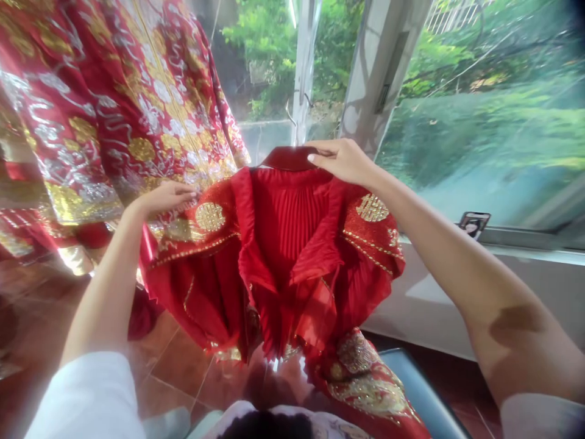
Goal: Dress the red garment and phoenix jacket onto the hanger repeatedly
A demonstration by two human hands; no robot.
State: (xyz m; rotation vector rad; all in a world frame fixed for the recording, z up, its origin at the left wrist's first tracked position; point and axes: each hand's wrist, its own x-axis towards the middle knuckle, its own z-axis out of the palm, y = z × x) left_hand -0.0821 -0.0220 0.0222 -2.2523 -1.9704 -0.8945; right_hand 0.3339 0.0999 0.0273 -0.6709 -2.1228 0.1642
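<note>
In front of me hangs a red jacket with a pleated inside, gold beaded trim and round gold emblems on its shoulders. It is on a dark red hanger with a metal hook. My right hand is closed on the hanger's right side, thumb in front. At the jacket's left shoulder is my left hand, its fingers stretched out towards the cloth; whether they press on it I cannot tell. Below the jacket lies a red piece with gold embroidery, on or beside a blue-grey seat.
A large red garment with gold and silver embroidery hangs at the left. Behind are windows, with a pale frame between panes. A phone leans at the sill on the right. The floor has reddish tiles.
</note>
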